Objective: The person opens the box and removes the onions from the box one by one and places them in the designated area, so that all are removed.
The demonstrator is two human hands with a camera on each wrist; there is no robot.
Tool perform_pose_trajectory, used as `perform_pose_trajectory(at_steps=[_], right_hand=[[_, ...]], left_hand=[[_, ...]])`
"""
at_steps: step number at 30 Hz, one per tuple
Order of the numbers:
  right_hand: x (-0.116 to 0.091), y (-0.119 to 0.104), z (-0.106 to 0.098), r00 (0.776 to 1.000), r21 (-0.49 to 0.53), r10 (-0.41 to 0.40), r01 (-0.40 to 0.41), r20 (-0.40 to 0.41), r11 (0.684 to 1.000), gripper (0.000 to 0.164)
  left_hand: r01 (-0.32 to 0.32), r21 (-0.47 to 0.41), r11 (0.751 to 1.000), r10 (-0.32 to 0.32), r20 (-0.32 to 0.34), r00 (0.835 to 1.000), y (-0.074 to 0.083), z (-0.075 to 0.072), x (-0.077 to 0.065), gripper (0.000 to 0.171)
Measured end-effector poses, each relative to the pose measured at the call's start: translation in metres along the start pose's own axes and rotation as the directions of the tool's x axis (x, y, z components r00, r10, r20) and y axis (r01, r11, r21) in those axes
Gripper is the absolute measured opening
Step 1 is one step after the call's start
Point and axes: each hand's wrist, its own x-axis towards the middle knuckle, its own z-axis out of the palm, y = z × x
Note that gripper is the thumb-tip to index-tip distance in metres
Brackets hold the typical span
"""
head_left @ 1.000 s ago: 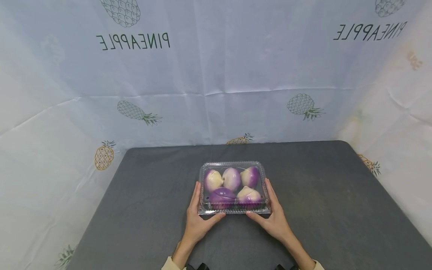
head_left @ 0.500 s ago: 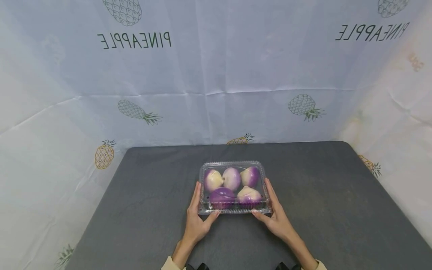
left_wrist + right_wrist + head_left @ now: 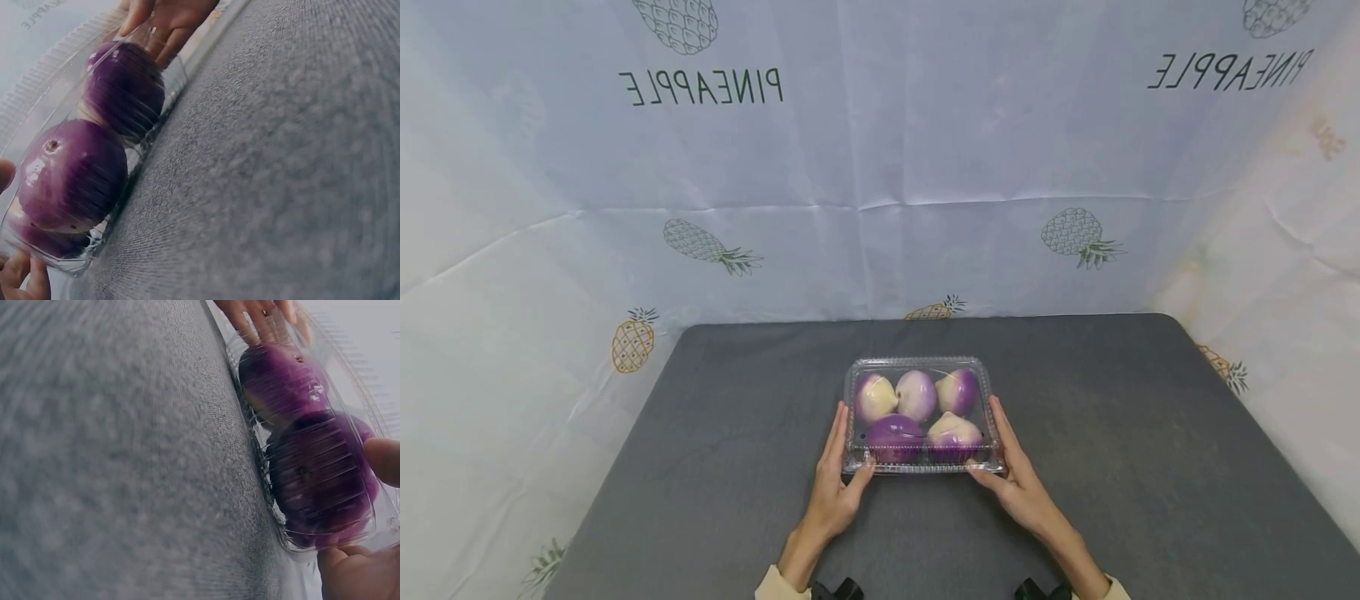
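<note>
Item: one clear plastic box [image 3: 921,468], lidded, five round purple-and-white vegetables [image 3: 916,396] within, held mid-tabletop [image 3: 1120,433]; whether its base touches, we cannot tell. We record left grip [image 3: 833,493] and right grip [image 3: 1021,493], each pinching a near corner between thumb and fingers. Risk, in our judgement: uneven squeezing could spring the lid; tilting could roll the contents. Head view counts all five; wrist views alone show fingers [image 3: 39,279] along the lower edge.
</note>
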Motion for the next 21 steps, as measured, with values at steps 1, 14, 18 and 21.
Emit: perform_pose_trajectory(at_steps=[1,14,18,21], right_hand=[[0.0,0.0,0.0,1.0,0.0,0.003,-0.003,0.003,1.0,0.096],[0.0,0.003,-0.005,0.997,0.013,-0.034,0.033,0.076,0.999,0.091],[0.0,0.004,-0.006,0.994,0.035,-0.055,0.052,0.09,0.998,0.09],[0.001,0.004,-0.007,0.994,0.038,-0.052,0.049,0.098,0.998,0.09]], left_hand=[[0.0,-0.002,1.0,0.0,0.007,1.0,0.0,-0.001,0.0,0.082],[0.028,-0.004,1.0,-0.028,0.101,0.995,0.002,-0.01,0.001,0.077],[0.021,0.0,1.0,-0.021,0.132,0.991,0.001,-0.012,0.001,0.076],[0.023,0.007,1.0,-0.024,0.156,0.987,0.001,-0.013,0.002,0.075]])
